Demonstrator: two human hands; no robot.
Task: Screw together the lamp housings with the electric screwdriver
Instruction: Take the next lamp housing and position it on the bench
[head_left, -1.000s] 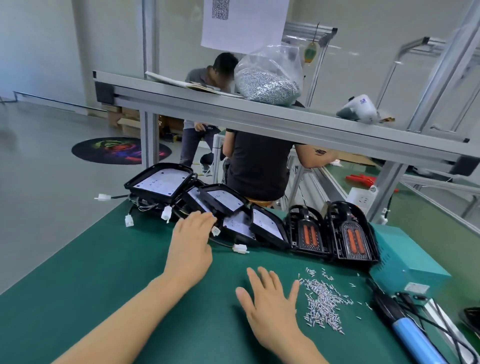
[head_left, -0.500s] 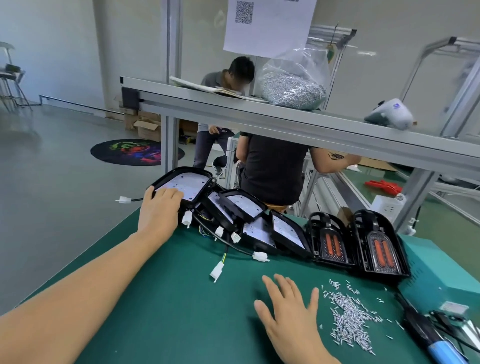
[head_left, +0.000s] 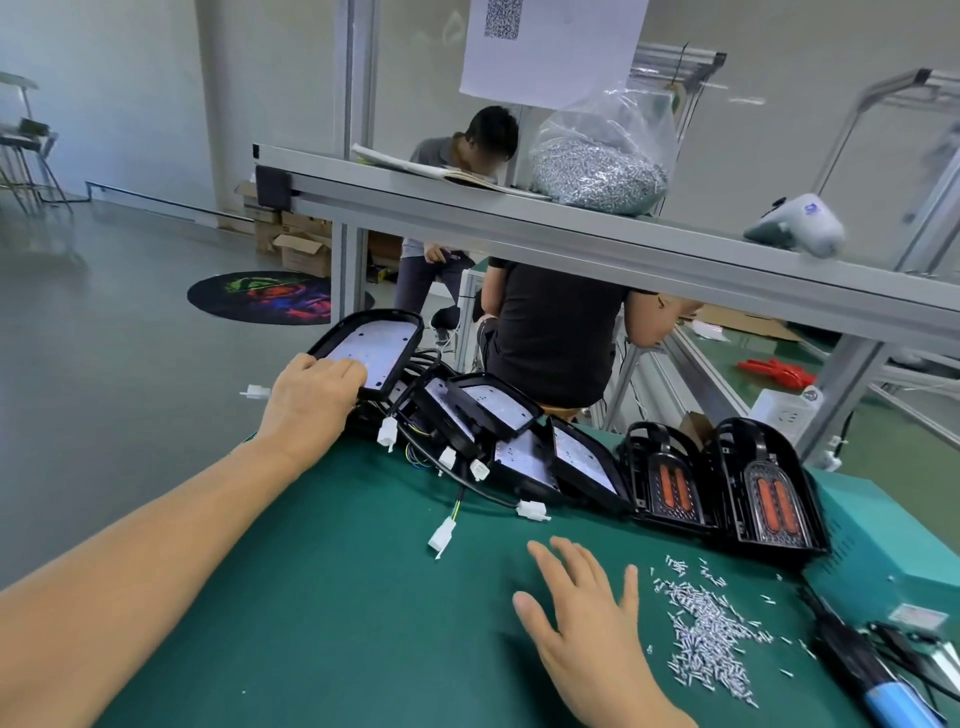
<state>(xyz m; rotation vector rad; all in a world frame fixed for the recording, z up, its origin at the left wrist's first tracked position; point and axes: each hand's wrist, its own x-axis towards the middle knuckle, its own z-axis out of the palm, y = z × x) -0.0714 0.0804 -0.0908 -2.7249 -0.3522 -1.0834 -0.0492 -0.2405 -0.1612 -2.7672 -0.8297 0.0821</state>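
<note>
A row of black lamp housings leans along the far edge of the green mat (head_left: 322, 597). My left hand (head_left: 311, 395) grips the near rim of the leftmost lamp housing (head_left: 374, 345), which shows a white inner plate. More housings (head_left: 498, 410) with white connectors and wires overlap to its right. Two lamp covers with orange lenses (head_left: 769, 493) stand at the right end. My right hand (head_left: 582, 618) rests flat on the mat with fingers spread, beside a pile of small screws (head_left: 711, 634). The electric screwdriver (head_left: 878, 686), black with a blue grip, lies at the lower right.
A teal power box (head_left: 893, 551) sits at the right edge. An aluminium shelf (head_left: 597, 234) crosses overhead, carrying a bag of screws (head_left: 602, 166) and a white device (head_left: 800, 226). Two persons sit behind the bench. The mat's left edge drops to the floor.
My left hand moved left and away along the row and took hold of the leftmost housing. The right hand stayed flat by the screws. The camera view swung left.
</note>
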